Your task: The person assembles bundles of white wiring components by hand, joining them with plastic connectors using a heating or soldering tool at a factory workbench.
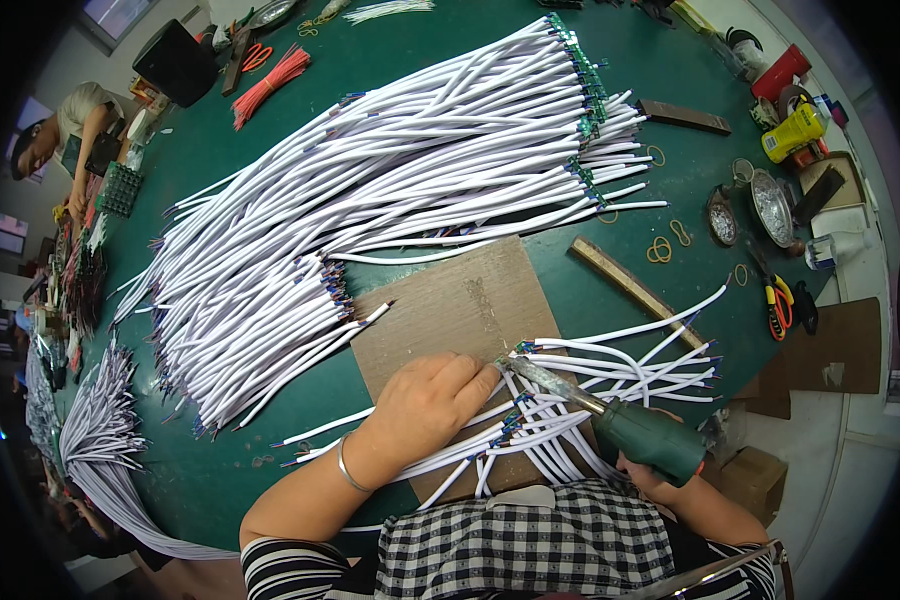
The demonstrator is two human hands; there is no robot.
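My left hand is closed, its fingertips pinching a white cable by its small green circuit board. In my right hand is a green soldering gun, gripped by its handle, which is partly hidden. Its metal tip reaches left to the board, close to my left fingertips. Several white cables with stripped coloured ends fan out around the tool. They lie across a brown board on the green table. More cables with small boards pass under my left wrist.
A large pile of white cables covers the table's middle. Wooden bars, rubber bands, metal bowls and orange-handled pliers lie at right. Grey-white cables hang over the left edge. A person works at far left.
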